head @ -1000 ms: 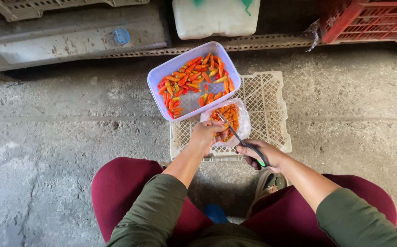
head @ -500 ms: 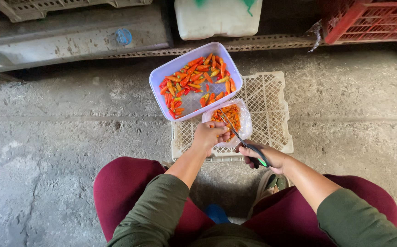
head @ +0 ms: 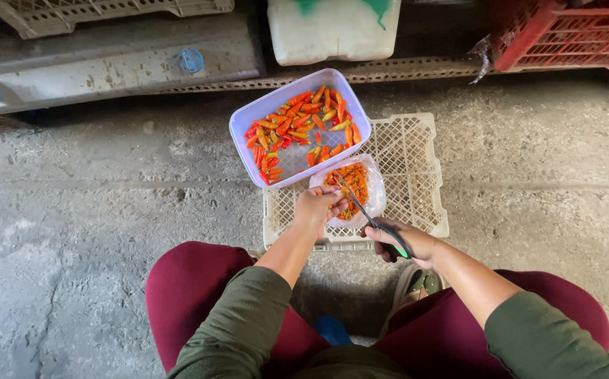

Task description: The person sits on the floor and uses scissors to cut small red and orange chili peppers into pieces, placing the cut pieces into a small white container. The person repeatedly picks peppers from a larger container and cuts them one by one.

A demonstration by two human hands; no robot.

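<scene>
My right hand (head: 404, 241) grips scissors (head: 369, 216) with black and green handles; their blades point up-left over a small clear container (head: 374, 189) of cut orange chili pieces. At that container's near-left rim, my left hand (head: 318, 208) pinches a chili by the blades. A lavender tub (head: 248, 121) of whole red and orange chilies (head: 297, 123) sits tilted just beyond. Both containers rest on an upturned white lattice crate (head: 416, 161).
Concrete floor (head: 87, 210) lies all around. A white jug (head: 332, 31) with green marks stands behind the tub, a red crate (head: 564, 35) at the back right, a pale crate (head: 94, 8) at the back left. My maroon-clad knees (head: 192, 281) flank the lattice crate.
Both hands stay at the small container; the left hand's fingers shift slightly at the scissor blades. The view has drifted a little.
</scene>
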